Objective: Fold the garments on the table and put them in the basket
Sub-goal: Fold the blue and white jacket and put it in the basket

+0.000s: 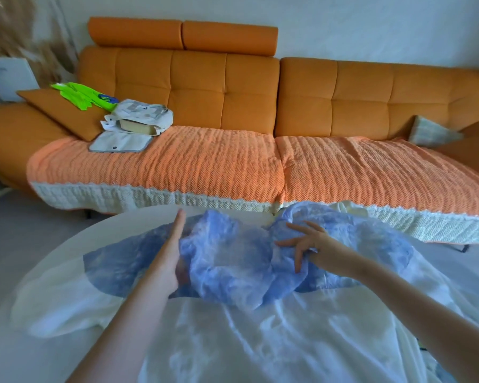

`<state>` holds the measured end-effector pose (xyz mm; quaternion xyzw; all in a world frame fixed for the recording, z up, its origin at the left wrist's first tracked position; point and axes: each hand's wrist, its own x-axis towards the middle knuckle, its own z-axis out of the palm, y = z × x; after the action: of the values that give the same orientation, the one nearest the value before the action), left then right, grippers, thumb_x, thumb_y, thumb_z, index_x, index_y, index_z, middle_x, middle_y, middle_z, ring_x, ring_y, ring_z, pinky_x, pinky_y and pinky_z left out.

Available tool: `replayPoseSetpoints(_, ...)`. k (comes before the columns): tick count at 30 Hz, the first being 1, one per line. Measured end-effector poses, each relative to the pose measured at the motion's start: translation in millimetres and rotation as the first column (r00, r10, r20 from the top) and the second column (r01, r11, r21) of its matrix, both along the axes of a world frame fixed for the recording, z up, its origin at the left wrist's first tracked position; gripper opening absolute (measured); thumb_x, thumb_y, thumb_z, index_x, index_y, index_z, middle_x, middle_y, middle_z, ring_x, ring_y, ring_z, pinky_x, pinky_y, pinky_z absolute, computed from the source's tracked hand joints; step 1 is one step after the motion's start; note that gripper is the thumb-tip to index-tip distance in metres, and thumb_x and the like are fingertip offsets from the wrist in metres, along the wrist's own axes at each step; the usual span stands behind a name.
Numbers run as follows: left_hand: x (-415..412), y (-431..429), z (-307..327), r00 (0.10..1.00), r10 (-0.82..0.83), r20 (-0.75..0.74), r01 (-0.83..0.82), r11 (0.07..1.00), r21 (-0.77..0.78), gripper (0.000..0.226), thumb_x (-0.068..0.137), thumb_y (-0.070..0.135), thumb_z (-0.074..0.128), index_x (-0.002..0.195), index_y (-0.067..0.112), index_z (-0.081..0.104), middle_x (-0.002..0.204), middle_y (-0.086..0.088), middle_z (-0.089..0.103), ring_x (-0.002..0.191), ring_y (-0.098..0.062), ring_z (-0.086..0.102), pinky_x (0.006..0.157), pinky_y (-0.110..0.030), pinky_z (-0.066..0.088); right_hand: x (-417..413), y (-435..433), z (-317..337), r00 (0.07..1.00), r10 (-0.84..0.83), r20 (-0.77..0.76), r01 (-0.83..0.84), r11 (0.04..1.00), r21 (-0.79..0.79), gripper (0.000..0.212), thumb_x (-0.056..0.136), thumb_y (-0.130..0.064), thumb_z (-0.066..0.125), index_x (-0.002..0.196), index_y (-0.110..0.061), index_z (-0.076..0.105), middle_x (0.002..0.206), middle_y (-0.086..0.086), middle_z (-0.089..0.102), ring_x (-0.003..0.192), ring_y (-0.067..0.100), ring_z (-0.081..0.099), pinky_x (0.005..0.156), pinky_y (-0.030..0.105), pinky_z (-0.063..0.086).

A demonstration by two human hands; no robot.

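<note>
Now a white and blue garment point(233, 327) lies spread over the round white desk point(67, 244) and covers most of the near side. Its blue part point(227, 261) is bunched up in the middle, between the two hands. The left hand point(169, 258) is straight and flat, standing on its edge against the left side of the bunched blue cloth, and holds nothing. The right hand point(315, 248) rests on the right side of the same cloth with its fingers spread wide and only lightly bent. Behind the desk stands an orange sofa point(343, 87) with a textured orange cover point(191, 161). On its left end lie a bright green cloth point(78, 95) and a beige bag point(141, 114).
</note>
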<state>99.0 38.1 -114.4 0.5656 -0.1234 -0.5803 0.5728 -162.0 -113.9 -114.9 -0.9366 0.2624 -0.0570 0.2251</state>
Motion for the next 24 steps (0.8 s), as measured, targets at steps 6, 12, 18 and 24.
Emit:
replayPoseSetpoints(6,-7,28,-37,0.996,-0.004,0.087,-0.011,0.986,0.169,0.015,0.090,0.011,0.053,0.093,0.000,0.062,0.063,-0.013,0.066,0.043,-0.022,0.063,0.041,-0.027,0.053,-7,36,3,0.775,-0.487,0.402,0.443,0.873,0.205,0.044,0.080,0.012,0.045,0.090,-0.024,0.066,0.115,-0.004,0.060,0.101,0.012,0.055,0.077,0.018,0.046)
replayPoseSetpoints(12,-24,50,-36,0.978,0.007,-0.209,0.004,0.999,0.051,0.041,0.054,0.034,0.077,0.068,0.003,0.055,0.049,-0.016,0.056,0.044,-0.027,0.058,0.056,-0.031,0.044,-12,90,-17,0.765,-0.637,-0.093,0.547,0.566,0.617,0.046,0.086,-0.040,0.063,0.080,0.005,0.066,0.069,0.021,0.067,0.041,0.019,0.059,0.043,0.025,0.048)
replayPoseSetpoints(18,-31,66,-30,0.994,-0.040,-0.099,0.045,0.998,0.044,0.037,0.084,0.017,0.060,0.115,-0.004,0.062,0.087,-0.019,0.071,0.069,-0.027,0.071,0.056,-0.034,0.058,-9,103,-4,0.530,-0.825,0.195,0.097,0.287,0.953,0.006,0.090,-0.012,0.056,0.091,-0.007,0.058,0.084,0.013,0.065,0.067,0.022,0.064,0.064,0.035,0.051)
replayPoseSetpoints(24,-50,82,-38,0.982,-0.106,-0.154,0.124,0.986,0.113,0.035,0.086,0.003,0.045,0.114,-0.011,0.059,0.101,-0.025,0.065,0.079,-0.032,0.065,0.065,-0.034,0.055,-5,122,-3,0.648,-0.761,-0.016,0.073,0.041,0.996,0.019,0.090,-0.012,0.057,0.104,-0.002,0.065,0.088,0.013,0.072,0.073,0.025,0.070,0.064,0.039,0.059)
